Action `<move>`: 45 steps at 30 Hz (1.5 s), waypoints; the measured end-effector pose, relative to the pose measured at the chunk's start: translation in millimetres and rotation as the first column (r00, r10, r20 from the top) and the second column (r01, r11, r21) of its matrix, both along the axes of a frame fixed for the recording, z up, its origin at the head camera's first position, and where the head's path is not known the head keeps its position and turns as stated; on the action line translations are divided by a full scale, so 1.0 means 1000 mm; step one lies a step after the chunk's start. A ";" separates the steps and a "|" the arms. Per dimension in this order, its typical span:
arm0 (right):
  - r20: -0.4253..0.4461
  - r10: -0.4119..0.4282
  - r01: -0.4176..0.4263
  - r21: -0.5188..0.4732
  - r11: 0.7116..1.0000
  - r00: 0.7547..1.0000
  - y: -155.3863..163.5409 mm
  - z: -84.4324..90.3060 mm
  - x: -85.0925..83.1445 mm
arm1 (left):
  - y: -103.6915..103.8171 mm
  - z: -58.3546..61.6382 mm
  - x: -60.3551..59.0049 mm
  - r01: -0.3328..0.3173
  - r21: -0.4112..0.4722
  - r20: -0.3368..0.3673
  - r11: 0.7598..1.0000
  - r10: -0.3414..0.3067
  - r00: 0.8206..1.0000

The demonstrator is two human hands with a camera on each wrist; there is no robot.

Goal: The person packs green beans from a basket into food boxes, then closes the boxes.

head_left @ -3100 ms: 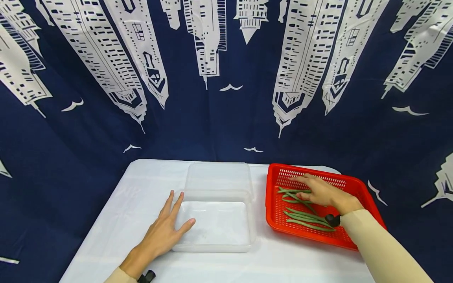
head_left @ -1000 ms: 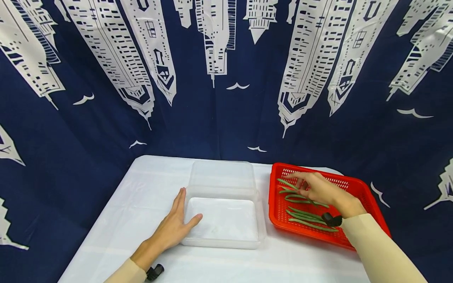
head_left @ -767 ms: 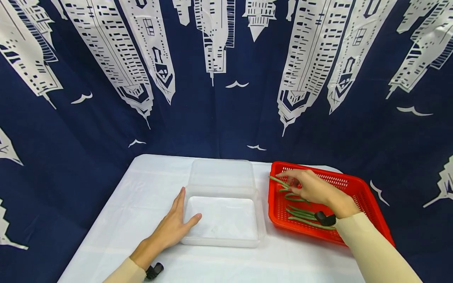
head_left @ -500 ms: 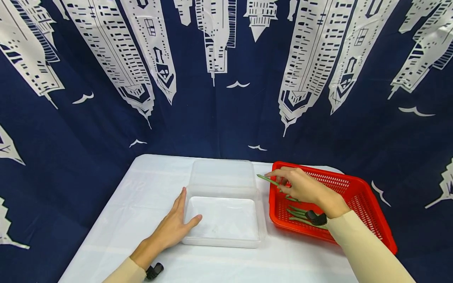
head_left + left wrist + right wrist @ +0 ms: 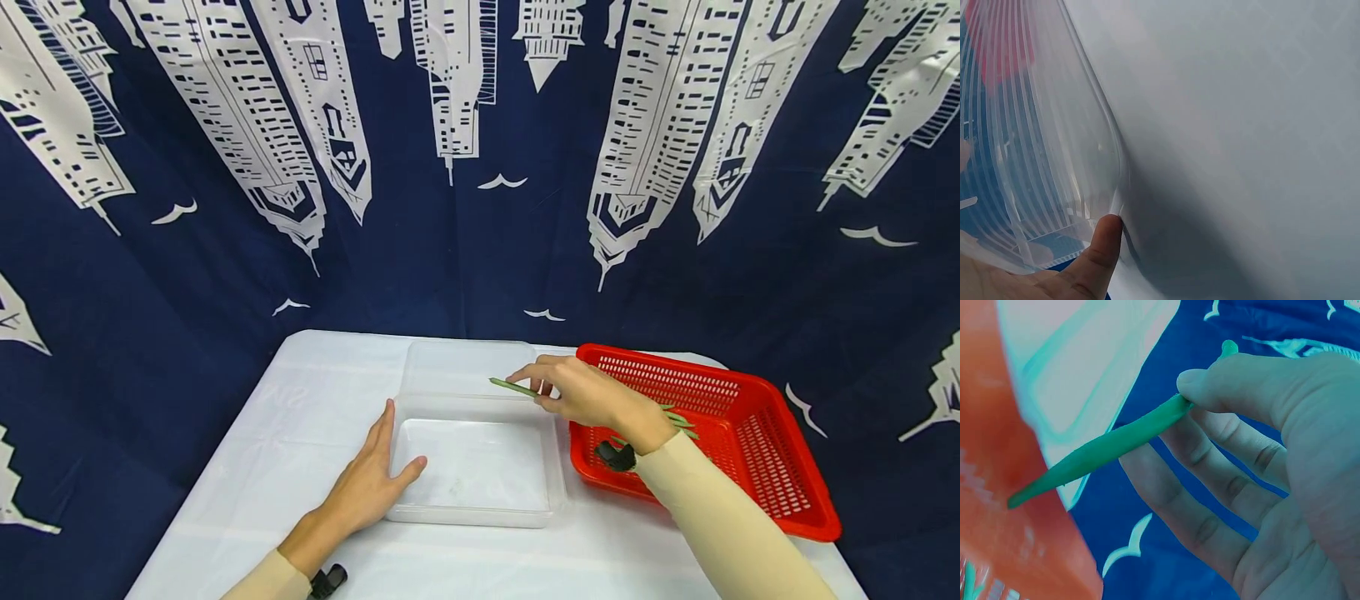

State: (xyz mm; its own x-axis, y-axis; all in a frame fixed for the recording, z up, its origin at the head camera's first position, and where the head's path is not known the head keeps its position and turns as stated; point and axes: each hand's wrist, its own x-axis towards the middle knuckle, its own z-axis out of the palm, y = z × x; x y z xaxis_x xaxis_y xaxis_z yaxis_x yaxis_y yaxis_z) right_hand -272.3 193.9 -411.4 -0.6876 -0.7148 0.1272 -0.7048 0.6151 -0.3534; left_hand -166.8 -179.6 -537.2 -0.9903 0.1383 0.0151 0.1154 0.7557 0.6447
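Observation:
My right hand (image 5: 577, 393) pinches one green bean (image 5: 513, 387) between thumb and fingers and holds it above the far right part of the clear plastic container (image 5: 474, 500). In the right wrist view the green bean (image 5: 1104, 450) sticks out leftward from under my thumb (image 5: 1235, 381). My left hand (image 5: 367, 486) lies flat on the white table (image 5: 285, 417) with straight fingers against the container's left side; in the left wrist view the thumb (image 5: 1100, 250) touches the container wall (image 5: 1054, 144). More green beans (image 5: 678, 418) lie in the red basket (image 5: 750, 450), mostly hidden by my right forearm.
The container's clear lid (image 5: 468, 368) stands behind it. A dark blue curtain (image 5: 465, 167) with white skyscrapers hangs close behind the table. The red basket sits at the table's right edge. A black wrist device (image 5: 327, 579) shows at my left sleeve.
My right hand has lifted one bean out of the red basket and carried it left over the clear container. The left hand has stayed against the container.

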 end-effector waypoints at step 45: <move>0.029 0.083 -0.087 0.164 0.983 0.996 -0.089 -0.044 -0.024 | 0.003 0.001 0.003 -0.031 -0.001 0.004 1.000 0.031 1.000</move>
